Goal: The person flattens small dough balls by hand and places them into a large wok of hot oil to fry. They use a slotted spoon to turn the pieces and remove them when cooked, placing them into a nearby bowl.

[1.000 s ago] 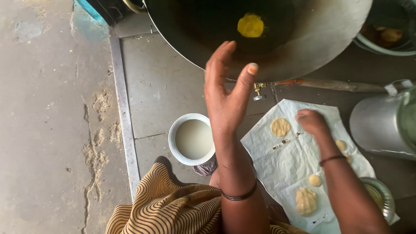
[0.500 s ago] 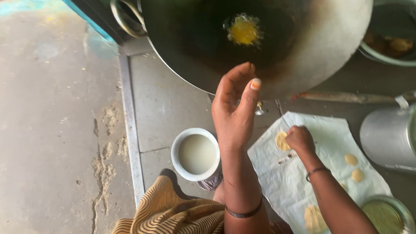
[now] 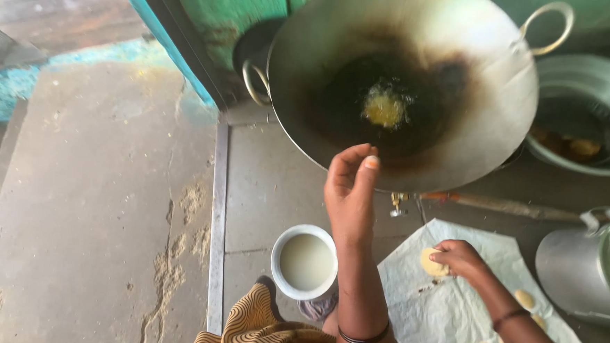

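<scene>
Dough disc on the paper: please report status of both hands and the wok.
Left hand empty, fingers loosely curled, raised at wok rim. Right hand pinching dough disc on paper. One piece frying in oil. Nothing blocking.

Silver wok (image 3: 490,84) blackened inside; yellow dough disc (image 3: 434,263); white bowl (image 3: 305,262); brown-and-cream striped cloth (image 3: 269,333).

Right hand (image 3: 457,258) grips pale yellow dough disc (image 3: 434,263), small, round, flat, one edge lifted off white paper sheet (image 3: 443,314) (fingers cover its right side). More discs of same kind lie apart on sheet, lower right.

Left hand (image 3: 349,191) empty, raised, fingers loosely curled, just short of near rim of big steel wok (image 3: 490,84). Wok tilted, inside blackened around dark oil; one yellow dough piece (image 3: 384,107) frying at centre, bubbles around it.
</scene>
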